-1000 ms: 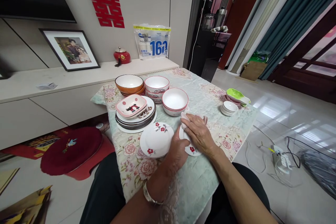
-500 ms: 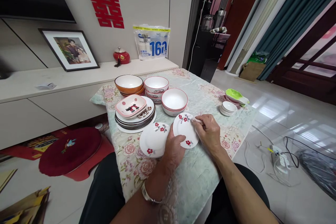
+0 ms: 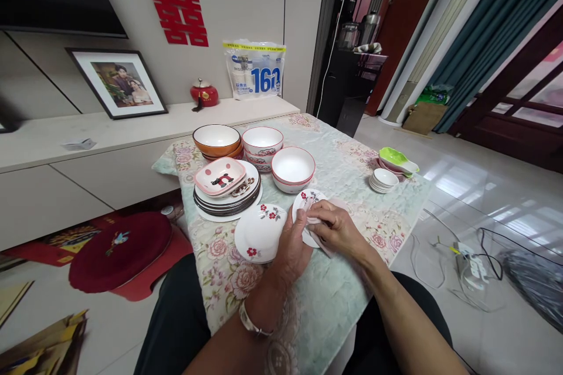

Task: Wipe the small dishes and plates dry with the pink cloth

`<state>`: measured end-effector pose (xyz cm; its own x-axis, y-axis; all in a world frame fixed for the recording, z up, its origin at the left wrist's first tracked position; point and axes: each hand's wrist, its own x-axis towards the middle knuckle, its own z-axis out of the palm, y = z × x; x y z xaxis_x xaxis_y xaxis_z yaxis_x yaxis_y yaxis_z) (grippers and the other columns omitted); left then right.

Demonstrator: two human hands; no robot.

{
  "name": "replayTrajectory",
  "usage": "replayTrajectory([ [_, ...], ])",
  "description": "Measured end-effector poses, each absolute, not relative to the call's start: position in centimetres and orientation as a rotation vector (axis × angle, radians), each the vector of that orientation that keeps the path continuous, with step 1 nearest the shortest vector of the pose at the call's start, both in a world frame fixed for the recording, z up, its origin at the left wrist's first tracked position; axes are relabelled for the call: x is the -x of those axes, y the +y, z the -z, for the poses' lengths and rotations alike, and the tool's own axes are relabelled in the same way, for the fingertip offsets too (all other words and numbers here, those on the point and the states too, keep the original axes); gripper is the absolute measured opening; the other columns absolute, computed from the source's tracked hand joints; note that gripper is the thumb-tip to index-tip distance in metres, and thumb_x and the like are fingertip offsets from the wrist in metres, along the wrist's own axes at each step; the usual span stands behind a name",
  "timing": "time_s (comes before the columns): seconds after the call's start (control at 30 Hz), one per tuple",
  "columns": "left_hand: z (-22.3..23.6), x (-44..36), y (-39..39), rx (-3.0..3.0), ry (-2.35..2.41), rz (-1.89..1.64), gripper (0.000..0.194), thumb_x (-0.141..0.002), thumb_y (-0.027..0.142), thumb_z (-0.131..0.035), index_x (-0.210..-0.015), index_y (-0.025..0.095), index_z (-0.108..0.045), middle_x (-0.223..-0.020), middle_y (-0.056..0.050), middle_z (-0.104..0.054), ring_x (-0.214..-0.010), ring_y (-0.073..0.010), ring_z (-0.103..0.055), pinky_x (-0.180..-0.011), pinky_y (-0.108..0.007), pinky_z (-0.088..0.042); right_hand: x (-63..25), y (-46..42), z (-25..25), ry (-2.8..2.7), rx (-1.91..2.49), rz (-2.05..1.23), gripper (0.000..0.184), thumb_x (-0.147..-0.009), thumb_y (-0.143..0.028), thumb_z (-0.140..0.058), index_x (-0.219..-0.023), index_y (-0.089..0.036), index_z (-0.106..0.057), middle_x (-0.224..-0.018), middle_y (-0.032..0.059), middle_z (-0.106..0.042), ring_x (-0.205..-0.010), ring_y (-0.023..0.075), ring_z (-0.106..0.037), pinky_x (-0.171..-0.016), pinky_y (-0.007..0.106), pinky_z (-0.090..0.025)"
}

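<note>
My left hand [image 3: 294, 251] grips a small white plate [image 3: 299, 203] with red flowers at its left edge, thumb on the upper face. My right hand [image 3: 338, 228] pinches a pale pink cloth [image 3: 326, 248] against the plate's face, covering much of it. Part of the cloth shows beyond my knuckles and below the plate. Just left of my left hand, another white flowered plate [image 3: 257, 234] lies on the table. Behind it stands a stack of dark-edged plates [image 3: 226, 208], topped by a pink square dish [image 3: 219, 176].
White bowls [image 3: 293, 165] with red rims and orange bowls [image 3: 215, 139] stand at the back of the flowered tablecloth [image 3: 325, 146]. Small white dishes [image 3: 383, 180] and a green dish [image 3: 394, 159] sit near the right edge. A red stool [image 3: 132, 281] is at lower left.
My right hand has moved left across the small plate, and the pink cloth is now spread over its face. My left thumb has shifted upward on the plate.
</note>
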<state>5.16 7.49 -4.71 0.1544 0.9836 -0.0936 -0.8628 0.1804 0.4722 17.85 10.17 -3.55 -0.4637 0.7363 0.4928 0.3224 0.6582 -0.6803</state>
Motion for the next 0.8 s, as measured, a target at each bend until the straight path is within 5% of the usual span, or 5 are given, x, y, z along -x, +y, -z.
replayTrajectory([
  [0.17, 4.8, -5.0, 7.8, -0.283, 0.462, -1.400, 0.048, -0.095, 0.036, -0.054, -0.139, 0.018, -0.046, -0.124, -0.015, -0.068, -0.125, -0.0278, -0.058, -0.107, -0.048, -0.043, -19.8, 10.1, 2.7, -2.243, 0.881, -0.768, 0.028, -0.086, -0.009, -0.060, -0.101, -0.028, -0.074, -0.096, 0.0015, -0.068, -0.088, 0.0161, -0.064, -0.081, 0.029, -0.050],
  [0.5, 5.1, -5.8, 7.3, -0.355, 0.419, -1.292, 0.047, -0.096, 0.037, -0.052, -0.140, 0.022, -0.047, -0.134, -0.012, -0.063, -0.131, -0.0250, -0.053, -0.113, -0.043, -0.038, -18.9, 10.8, 4.0, -1.871, 1.227, -0.195, 0.023, -0.087, -0.015, -0.060, -0.106, -0.020, -0.071, -0.098, 0.0090, -0.069, -0.092, 0.0225, -0.065, -0.080, 0.035, -0.052],
  [0.8, 5.0, -5.3, 7.6, -0.358, 0.392, -1.261, 0.059, -0.089, 0.054, -0.057, -0.131, 0.013, -0.056, -0.131, -0.017, -0.063, -0.132, -0.0320, -0.050, -0.111, -0.047, -0.040, -18.2, 9.6, 2.0, -2.143, 0.845, -0.744, 0.021, -0.090, -0.024, -0.065, -0.108, -0.028, -0.074, -0.097, 0.0032, -0.072, -0.088, 0.0177, -0.066, -0.080, 0.030, -0.052],
])
